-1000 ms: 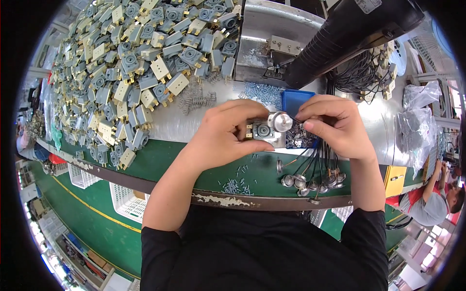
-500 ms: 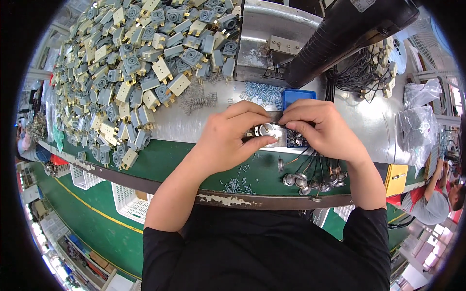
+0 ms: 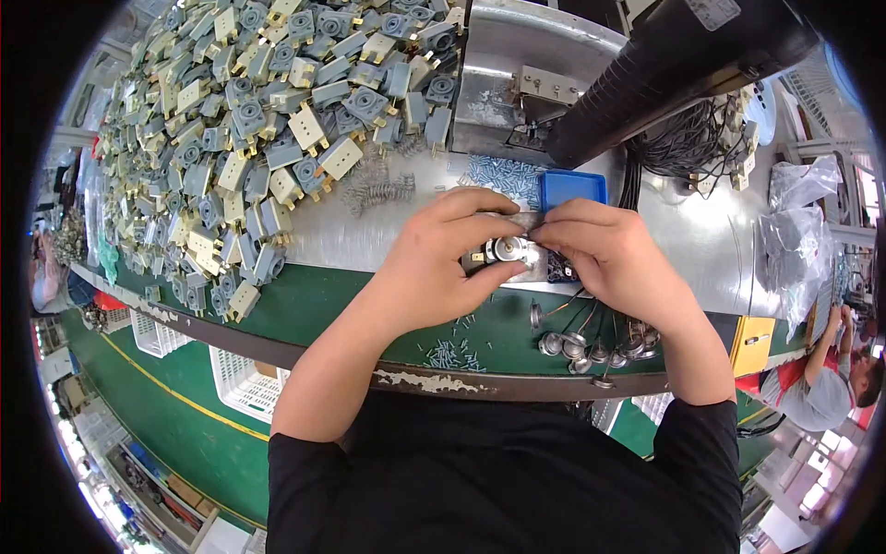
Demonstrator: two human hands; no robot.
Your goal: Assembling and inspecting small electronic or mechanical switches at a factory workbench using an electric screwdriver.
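Over the front of the counter (image 3: 332, 235), my left grip (image 3: 429, 254) is closed in narrow on a round metal disc (image 3: 508, 248), fingers above it and thumb below; whatever sits beneath the disc is mostly hidden. My right grip (image 3: 614, 258) has its fingertips drawn together just beside the disc's right side, but I cannot tell whether they pinch anything. Beyond that hand lies a blue tray (image 3: 572, 188), with a spread of small screws (image 3: 503, 180) at its left. Nearer me, more metal discs on cables (image 3: 574, 351) bunch below my right hand, and loose screws (image 3: 448, 355) are scattered on the green strip. Far left rises a heap of grey and cream blocks (image 3: 268, 129), coiled springs (image 3: 380, 191) beside it.
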